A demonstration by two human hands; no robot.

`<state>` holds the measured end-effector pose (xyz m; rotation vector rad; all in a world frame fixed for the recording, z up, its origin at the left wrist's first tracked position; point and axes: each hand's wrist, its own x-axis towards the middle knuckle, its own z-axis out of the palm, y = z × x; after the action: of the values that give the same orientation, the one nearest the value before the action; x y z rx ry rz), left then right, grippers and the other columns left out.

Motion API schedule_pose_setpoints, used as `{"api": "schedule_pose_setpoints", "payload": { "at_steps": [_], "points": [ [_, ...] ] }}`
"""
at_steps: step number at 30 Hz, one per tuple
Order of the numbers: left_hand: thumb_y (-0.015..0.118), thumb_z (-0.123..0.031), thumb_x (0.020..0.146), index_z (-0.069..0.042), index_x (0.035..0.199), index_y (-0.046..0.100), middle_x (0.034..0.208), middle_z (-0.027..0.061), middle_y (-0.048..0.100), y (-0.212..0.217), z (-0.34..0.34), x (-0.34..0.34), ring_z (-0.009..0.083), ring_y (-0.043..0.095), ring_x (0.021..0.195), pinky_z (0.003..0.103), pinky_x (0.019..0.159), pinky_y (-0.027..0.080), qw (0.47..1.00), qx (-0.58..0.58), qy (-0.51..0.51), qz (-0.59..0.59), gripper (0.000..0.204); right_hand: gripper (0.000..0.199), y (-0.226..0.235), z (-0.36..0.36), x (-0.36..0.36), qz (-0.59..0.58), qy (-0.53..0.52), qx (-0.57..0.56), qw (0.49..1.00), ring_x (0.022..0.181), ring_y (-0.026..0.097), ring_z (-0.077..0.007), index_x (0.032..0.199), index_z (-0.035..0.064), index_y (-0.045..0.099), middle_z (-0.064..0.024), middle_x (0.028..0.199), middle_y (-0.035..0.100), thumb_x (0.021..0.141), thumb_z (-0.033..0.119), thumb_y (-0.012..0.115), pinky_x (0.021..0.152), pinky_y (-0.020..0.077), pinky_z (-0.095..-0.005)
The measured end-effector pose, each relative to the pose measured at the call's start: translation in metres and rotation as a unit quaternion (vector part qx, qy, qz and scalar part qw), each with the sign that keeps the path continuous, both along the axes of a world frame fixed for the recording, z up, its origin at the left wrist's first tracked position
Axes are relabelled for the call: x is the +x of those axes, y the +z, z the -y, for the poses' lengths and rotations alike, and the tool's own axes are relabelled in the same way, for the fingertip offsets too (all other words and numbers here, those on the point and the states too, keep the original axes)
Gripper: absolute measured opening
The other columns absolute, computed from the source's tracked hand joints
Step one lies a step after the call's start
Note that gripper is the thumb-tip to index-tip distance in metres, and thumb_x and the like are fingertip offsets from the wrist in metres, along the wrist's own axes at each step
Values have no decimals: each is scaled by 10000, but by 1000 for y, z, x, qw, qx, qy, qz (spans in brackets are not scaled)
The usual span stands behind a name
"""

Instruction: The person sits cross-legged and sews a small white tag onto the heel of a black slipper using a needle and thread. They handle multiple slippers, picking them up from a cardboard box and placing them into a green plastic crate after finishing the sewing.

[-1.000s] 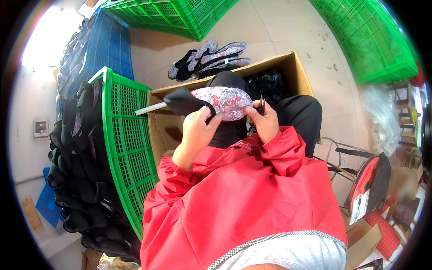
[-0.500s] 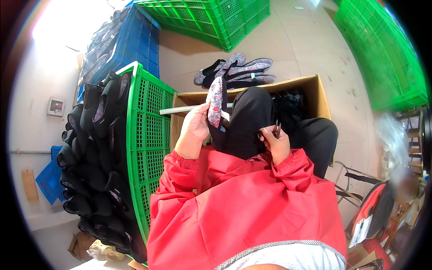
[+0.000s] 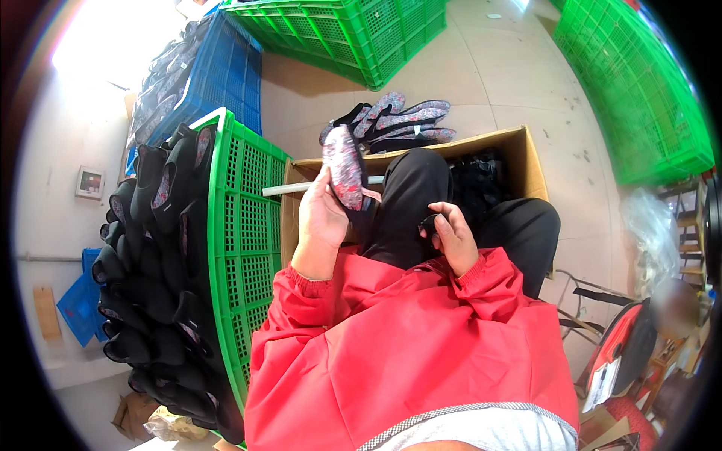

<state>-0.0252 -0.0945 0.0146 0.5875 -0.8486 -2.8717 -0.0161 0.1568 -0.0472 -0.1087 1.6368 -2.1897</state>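
The left hand (image 3: 322,218) holds a floral shoe (image 3: 344,167) upright over the lap, fingers clamped on it. The right hand (image 3: 451,237) pinches a small dark tool (image 3: 430,223), perhaps a trimmer. Trimming seems underway; next needs them brought together.

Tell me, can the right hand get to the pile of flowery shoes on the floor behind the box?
Probably not from here. The right hand rests on the lap holding a small dark thing, and the cardboard box and raised knee stand between it and the pile of flowery shoes.
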Motion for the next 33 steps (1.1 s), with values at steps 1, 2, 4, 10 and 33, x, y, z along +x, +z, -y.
{"api": "schedule_pose_setpoints", "payload": {
  "at_steps": [1, 2, 4, 10, 33],
  "points": [
    [456, -203, 1020, -45, 1298, 527, 1278, 73, 601, 6, -4, -2, 235, 577, 1154, 440, 1033, 442, 997, -32, 65, 10, 327, 355, 2, 0, 0, -14, 10, 8, 1000, 583, 451, -56, 1206, 21, 484, -51, 835, 651, 1021, 322, 520, 542, 381, -205],
    [445, -215, 1023, -52, 1299, 531, 1289, 68, 596, 10, -7, -1, 239, 568, 1169, 445, 1054, 420, 997, -21, 71, -18, 332, 370, 3, 1, 0, -27, 20, 17, 999, 582, 446, -58, 1219, 21, 467, -55, 838, 652, 1022, 331, 516, 545, 379, -207],
    [424, -235, 1022, -71, 1292, 549, 1293, 63, 602, 22, -15, 3, 246, 556, 1193, 460, 1088, 378, 993, -4, 97, -67, 339, 380, 16, 2, -1, -49, 66, 26, 996, 639, 483, -67, 1226, 20, 434, -63, 863, 655, 1033, 343, 486, 608, 412, -215],
    [467, -270, 996, -89, 1210, 609, 1236, 59, 647, 15, -36, 4, 252, 575, 1174, 442, 1070, 392, 977, 124, 146, -91, 314, 310, 75, 31, 19, -91, 85, -134, 983, 940, 567, -106, 1208, 15, 430, -73, 1025, 608, 994, 186, 576, 901, 460, -267],
    [503, -370, 946, -59, 1211, 582, 1185, 104, 642, 4, -59, 27, 290, 633, 1056, 450, 884, 534, 990, 68, 39, -113, 416, 211, 60, 56, 19, -135, -5, -112, 985, 870, 602, -100, 1116, -9, 507, -71, 978, 629, 994, 143, 587, 790, 489, -249]
  ]
}}
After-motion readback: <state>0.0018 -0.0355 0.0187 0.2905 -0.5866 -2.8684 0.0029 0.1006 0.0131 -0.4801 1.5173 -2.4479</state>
